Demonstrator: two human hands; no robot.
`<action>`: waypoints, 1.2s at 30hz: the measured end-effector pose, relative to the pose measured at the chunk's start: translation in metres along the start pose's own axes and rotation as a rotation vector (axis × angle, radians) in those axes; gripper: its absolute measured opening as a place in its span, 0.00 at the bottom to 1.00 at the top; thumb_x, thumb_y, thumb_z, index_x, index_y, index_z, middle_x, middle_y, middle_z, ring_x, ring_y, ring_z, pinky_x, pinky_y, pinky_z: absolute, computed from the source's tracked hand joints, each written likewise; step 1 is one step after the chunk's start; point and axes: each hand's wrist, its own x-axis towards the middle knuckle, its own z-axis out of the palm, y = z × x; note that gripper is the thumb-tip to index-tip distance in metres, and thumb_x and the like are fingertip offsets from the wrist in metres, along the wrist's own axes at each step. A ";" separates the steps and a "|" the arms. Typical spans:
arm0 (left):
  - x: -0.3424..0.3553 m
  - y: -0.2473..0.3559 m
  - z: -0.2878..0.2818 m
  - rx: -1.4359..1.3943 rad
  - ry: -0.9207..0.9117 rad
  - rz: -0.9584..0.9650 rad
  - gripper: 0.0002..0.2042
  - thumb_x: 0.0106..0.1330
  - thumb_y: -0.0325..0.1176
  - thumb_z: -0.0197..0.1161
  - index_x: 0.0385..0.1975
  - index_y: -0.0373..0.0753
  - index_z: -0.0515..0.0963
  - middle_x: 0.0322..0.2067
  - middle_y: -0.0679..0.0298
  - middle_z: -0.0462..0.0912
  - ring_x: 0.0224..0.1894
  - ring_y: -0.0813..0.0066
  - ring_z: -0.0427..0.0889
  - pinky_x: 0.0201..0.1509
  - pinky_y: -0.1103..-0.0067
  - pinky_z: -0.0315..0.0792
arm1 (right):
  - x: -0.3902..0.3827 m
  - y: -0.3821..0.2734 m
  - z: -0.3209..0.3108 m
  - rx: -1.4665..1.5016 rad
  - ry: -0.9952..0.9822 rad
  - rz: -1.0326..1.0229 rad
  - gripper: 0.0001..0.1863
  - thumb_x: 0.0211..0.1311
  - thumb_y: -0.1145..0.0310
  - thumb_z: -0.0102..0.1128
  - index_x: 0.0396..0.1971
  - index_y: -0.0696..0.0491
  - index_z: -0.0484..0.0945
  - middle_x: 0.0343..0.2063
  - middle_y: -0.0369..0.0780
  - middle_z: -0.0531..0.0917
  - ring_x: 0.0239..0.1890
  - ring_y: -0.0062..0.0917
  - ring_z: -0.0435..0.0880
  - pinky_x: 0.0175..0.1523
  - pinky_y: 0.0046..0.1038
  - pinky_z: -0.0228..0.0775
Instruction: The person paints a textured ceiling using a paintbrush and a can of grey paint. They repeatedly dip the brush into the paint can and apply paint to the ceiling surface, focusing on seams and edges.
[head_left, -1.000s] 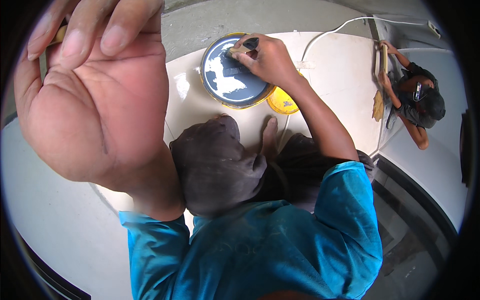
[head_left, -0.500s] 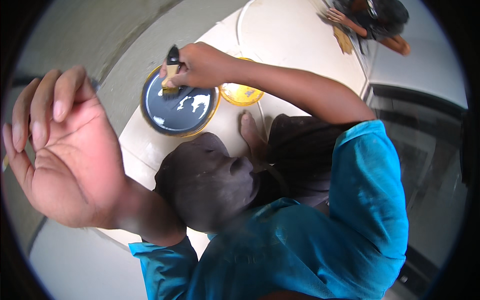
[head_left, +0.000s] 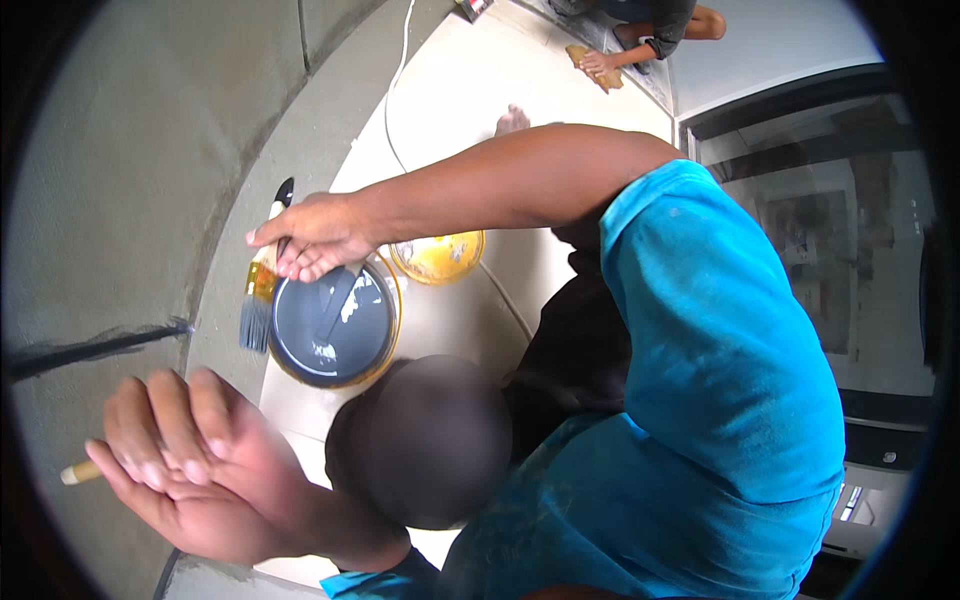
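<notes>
My right hand (head_left: pixel 325 237) grips a paintbrush (head_left: pixel 259 280) with a pale, black-ended handle. The brush hangs bristles down beside the left rim of an open paint bucket (head_left: pixel 396 345), and its bristles are coated grey. Grey paint (head_left: pixel 305 325) with bright reflections fills the bucket. A flat grey strip (head_left: pixel 338 302) shows at the paint; whether it is a stick or a reflection I cannot tell. At the lower left, my left hand (head_left: pixel 215 480) is raised with curled fingers. The end of a slim tan stick (head_left: pixel 82 472) pokes out past them; the rest is hidden.
A paint-smeared yellow lid (head_left: pixel 440 258) lies right of the bucket on pale tiles. A white cable (head_left: pixel 390 115) crosses the floor. The grey wall (head_left: pixel 130 200) at left bears a dark line (head_left: pixel 100 350). Another person's hand (head_left: pixel 598 64) rests on a brown piece (head_left: pixel 590 75) at top right.
My right hand has lifted the brush out of the paint and moved it left of the bucket. The view has shifted, showing more wall. My left hand sits lower, its fingers more curled.
</notes>
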 end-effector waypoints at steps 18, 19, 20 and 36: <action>-0.027 0.020 -0.042 0.427 0.459 0.359 0.18 0.76 0.42 0.50 0.21 0.45 0.62 0.20 0.70 0.58 0.23 0.76 0.59 0.30 0.77 0.59 | 0.048 -0.019 -0.001 0.301 -0.351 0.202 0.15 0.62 0.61 0.67 0.37 0.53 0.71 0.27 0.42 0.75 0.27 0.25 0.77 0.31 0.27 0.72; -0.028 0.026 -0.045 0.448 0.500 0.379 0.17 0.75 0.42 0.51 0.22 0.43 0.66 0.21 0.69 0.60 0.23 0.74 0.59 0.30 0.76 0.59 | 0.049 -0.022 -0.002 0.331 -0.372 0.213 0.15 0.62 0.62 0.67 0.36 0.54 0.71 0.27 0.42 0.75 0.27 0.26 0.77 0.30 0.27 0.72; -0.031 0.032 -0.050 0.468 0.545 0.400 0.16 0.75 0.41 0.52 0.24 0.42 0.70 0.22 0.68 0.62 0.24 0.73 0.60 0.30 0.76 0.60 | 0.051 -0.026 -0.003 0.361 -0.390 0.230 0.15 0.61 0.63 0.67 0.35 0.54 0.70 0.27 0.42 0.75 0.26 0.26 0.77 0.30 0.27 0.72; 0.063 -0.103 0.034 2.026 0.887 -0.459 0.25 0.68 0.47 0.66 0.51 0.28 0.81 0.48 0.50 0.84 0.50 0.60 0.80 0.57 0.64 0.69 | 0.061 -0.068 -0.054 -0.293 -0.743 -0.172 0.23 0.48 0.48 0.76 0.28 0.54 0.81 0.21 0.39 0.82 0.18 0.25 0.80 0.22 0.27 0.71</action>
